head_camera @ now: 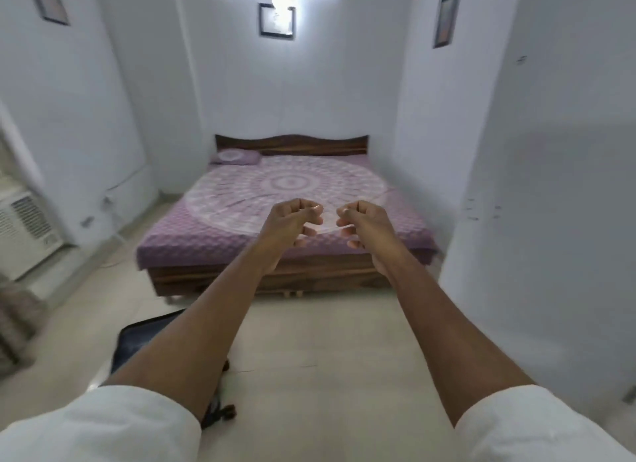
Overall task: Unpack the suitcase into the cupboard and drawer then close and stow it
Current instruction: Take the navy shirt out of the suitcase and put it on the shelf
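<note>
1. White sleeves fill the bottom corners, with both bare forearms stretched forward at chest height.
2. Left hand and right hand hang close together, apart, fingers curled loosely inward and holding nothing.
3. Under the left forearm, a dark suitcase lies on the pale tiled floor; whether it is open I cannot tell.
4. Beyond the hands stands a wooden bed with a purple mandala sheet and one pillow.
5. An air conditioner sits at the left wall.
</note>
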